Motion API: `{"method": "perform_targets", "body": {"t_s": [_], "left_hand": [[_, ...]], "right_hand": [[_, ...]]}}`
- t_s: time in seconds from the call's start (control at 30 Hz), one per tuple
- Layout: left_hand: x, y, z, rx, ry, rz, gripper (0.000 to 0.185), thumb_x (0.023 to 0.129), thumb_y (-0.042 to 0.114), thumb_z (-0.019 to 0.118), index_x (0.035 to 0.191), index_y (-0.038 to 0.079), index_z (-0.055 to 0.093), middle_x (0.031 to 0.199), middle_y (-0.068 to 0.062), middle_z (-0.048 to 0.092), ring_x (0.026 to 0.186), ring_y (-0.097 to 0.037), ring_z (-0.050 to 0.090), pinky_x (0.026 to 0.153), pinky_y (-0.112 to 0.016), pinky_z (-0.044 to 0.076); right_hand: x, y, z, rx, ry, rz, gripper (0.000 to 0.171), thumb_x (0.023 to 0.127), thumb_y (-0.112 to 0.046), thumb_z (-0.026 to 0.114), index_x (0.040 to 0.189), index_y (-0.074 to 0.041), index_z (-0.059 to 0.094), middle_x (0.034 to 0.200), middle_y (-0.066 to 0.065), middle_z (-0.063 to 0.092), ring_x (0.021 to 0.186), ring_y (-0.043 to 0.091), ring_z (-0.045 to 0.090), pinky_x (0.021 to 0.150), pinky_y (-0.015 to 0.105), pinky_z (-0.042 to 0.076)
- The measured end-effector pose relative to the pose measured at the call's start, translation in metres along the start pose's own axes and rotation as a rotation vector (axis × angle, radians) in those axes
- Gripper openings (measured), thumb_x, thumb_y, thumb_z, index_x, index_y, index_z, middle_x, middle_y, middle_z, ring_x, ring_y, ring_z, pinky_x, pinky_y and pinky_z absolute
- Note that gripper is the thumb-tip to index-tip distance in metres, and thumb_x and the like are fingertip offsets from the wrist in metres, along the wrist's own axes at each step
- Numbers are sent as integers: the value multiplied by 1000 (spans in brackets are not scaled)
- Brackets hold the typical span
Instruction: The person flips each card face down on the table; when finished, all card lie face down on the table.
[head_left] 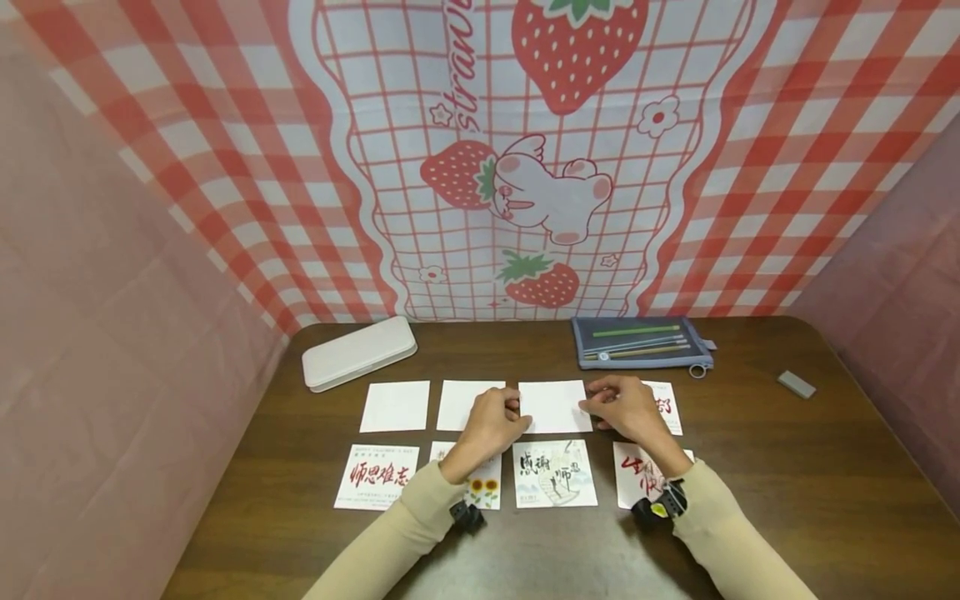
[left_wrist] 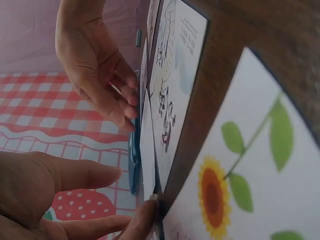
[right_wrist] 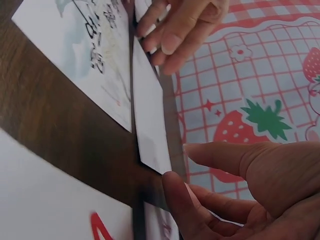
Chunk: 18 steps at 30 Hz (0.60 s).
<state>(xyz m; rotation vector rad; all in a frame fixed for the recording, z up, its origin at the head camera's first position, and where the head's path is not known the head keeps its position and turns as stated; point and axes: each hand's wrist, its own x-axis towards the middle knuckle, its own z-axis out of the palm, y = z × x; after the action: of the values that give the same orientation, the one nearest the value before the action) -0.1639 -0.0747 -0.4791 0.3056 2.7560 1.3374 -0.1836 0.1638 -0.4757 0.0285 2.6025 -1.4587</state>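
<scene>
In the frame's lower centre, the left hand [head_left: 495, 423] and right hand [head_left: 626, 408], fingers loose and pinching nothing, touch opposite sides of a blank white card [head_left: 553, 407], seemingly to align it with neighbouring cards [head_left: 459, 403].

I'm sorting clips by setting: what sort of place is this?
Probably an indoor desk space: a brown table, a strawberry-patterned cloth hanging behind it, and a pencil pouch.

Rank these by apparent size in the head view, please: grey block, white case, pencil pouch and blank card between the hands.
1. Pencil pouch
2. White case and blank card: too close to rank
3. Grey block
</scene>
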Motion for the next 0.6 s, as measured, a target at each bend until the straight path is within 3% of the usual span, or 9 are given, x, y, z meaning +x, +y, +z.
{"method": "perform_targets", "body": {"t_s": [0.27, 0.43, 0.6], "left_hand": [[-3, 14, 4, 80, 25, 62, 52, 87, 13, 82, 133, -5, 65, 108, -19, 69, 92, -29, 69, 81, -33, 52], [1, 25, 13, 57, -38, 99, 52, 90, 17, 80, 136, -1, 64, 117, -20, 70, 102, -33, 71, 90, -41, 56], [7, 38, 26, 35, -93, 112, 53, 91, 20, 80, 136, -1, 63, 123, -20, 72, 106, -34, 74, 91, -37, 60]], "right_hand": [[-9, 5, -25, -42, 33, -5, 41, 92, -20, 79, 120, 8, 70, 106, 27, 75, 67, 18, 75, 63, 30, 65], [-14, 15, -41, -87, 69, 4, 40, 93, -23, 78, 119, 7, 71, 105, 26, 75, 66, 15, 74, 60, 27, 63], [-19, 24, -55, -137, 111, -17, 38, 94, -24, 76, 117, 6, 72, 98, 23, 77, 64, 14, 73, 59, 24, 58]]}}
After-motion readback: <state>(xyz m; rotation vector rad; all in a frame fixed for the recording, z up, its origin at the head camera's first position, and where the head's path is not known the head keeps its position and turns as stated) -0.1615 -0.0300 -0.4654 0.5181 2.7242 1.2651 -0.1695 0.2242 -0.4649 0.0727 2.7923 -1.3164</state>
